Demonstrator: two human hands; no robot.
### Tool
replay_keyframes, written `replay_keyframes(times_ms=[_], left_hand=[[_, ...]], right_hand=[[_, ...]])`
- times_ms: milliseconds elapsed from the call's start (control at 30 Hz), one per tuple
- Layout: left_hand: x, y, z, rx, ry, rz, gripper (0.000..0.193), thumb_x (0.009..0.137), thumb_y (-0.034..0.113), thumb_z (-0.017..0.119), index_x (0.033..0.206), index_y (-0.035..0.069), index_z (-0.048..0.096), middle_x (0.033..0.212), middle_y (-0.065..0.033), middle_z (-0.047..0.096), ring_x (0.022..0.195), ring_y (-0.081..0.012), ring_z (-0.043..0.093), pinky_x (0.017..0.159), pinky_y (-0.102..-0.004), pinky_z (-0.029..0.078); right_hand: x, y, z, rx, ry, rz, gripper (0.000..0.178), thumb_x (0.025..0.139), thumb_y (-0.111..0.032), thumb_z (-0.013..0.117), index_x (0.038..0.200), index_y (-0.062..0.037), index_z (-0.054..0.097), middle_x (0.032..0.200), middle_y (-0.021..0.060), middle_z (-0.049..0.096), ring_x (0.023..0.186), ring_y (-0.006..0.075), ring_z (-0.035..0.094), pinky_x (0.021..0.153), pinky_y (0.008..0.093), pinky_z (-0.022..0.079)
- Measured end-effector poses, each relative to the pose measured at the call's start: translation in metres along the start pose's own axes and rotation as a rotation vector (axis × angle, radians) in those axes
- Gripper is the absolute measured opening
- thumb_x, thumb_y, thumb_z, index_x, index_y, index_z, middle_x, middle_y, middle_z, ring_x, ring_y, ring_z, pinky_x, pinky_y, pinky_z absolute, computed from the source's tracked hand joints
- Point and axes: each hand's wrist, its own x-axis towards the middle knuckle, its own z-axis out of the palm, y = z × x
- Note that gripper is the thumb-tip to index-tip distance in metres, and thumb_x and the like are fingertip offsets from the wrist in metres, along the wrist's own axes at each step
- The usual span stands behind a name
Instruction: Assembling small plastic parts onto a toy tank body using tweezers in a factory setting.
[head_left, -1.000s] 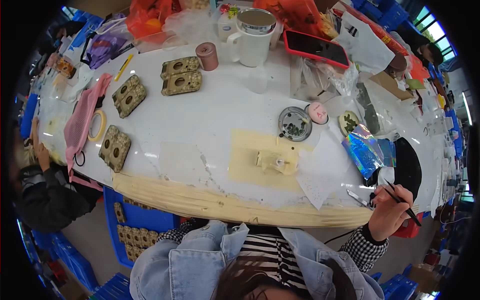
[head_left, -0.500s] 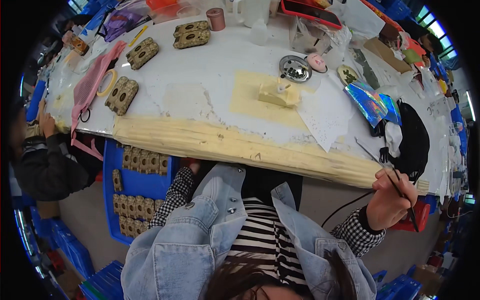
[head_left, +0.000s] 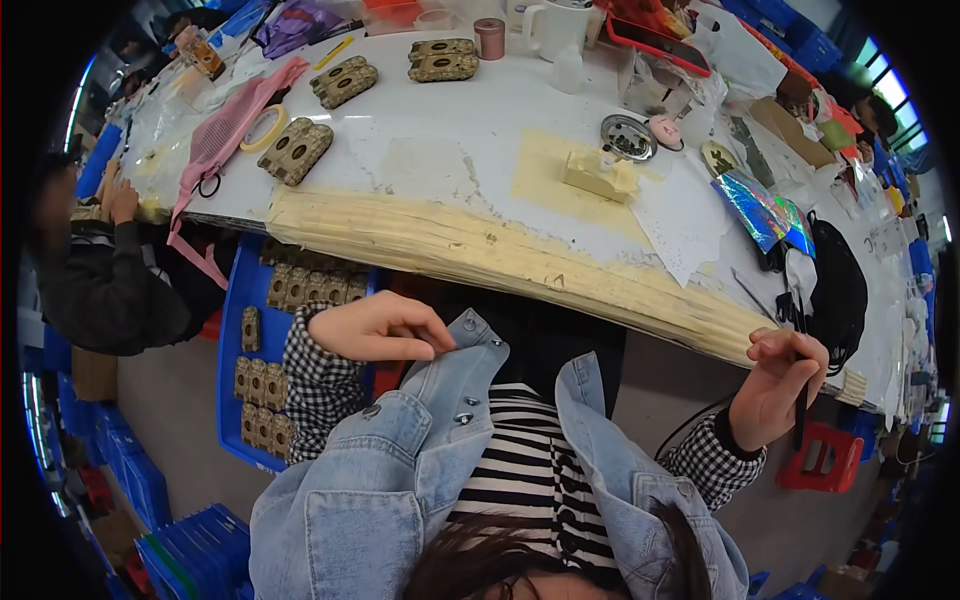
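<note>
My left hand (head_left: 380, 328) is raised in front of the denim jacket, beside the blue tray (head_left: 228, 400). Its fingers are loosely bent, the thumb stands apart, and nothing shows in it. Near the table's front right edge, my right hand (head_left: 782, 385) grips slim dark tweezers (head_left: 800, 415), whose upper part points toward the table. Inside the tray lie rows of camouflage-patterned moulded pieces (head_left: 262, 385) with round holes. On the table a pale yellow block (head_left: 600, 176) sits on a yellow patch, with a small white bit on top. Behind it is a round metal dish (head_left: 628, 137) holding small dark parts.
More camouflage pieces (head_left: 296, 150) lie on the table's left side, near a tape roll (head_left: 264, 129) and pink mesh cloth (head_left: 222, 135). A mug (head_left: 556, 30), a red-edged case (head_left: 658, 45) and a black bag (head_left: 838, 295) stand around. Another person (head_left: 100, 290) sits at left.
My left hand has come up from low by the tray to in front of the jacket. My right hand keeps the tweezers, its fingers slightly shifted. The view has moved, so the table appears further right.
</note>
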Motion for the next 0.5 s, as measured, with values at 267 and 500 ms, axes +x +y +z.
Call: replay_keyframes(times_ms=[267,500], left_hand=[[-0.042,-0.025,-0.104,1.313,1.614,-0.095,0.023,0.077,0.022,0.067,0.092,0.005,0.063,0.092,-0.0109,0.059,0.093,-0.0266,0.054,0.083,-0.0364,0.043],[-0.038,-0.051,-0.135,1.413,1.526,-0.158,0.024,0.078,0.024,0.067,0.094,0.006,0.064,0.101,-0.0145,0.059,0.098,-0.0312,0.053,0.085,-0.0393,0.042]], right_hand=[[0.006,0.013,0.023,0.031,-0.030,0.013,0.039,0.097,-0.036,0.036,0.100,0.0006,0.050,0.071,0.0133,0.055,0.066,0.0211,0.055,0.064,0.0336,0.048],[-0.004,0.019,0.026,-0.041,0.029,0.092,0.043,0.096,-0.038,0.036,0.098,0.0026,0.049,0.073,0.0141,0.055,0.065,0.0216,0.056,0.060,0.0317,0.049]])
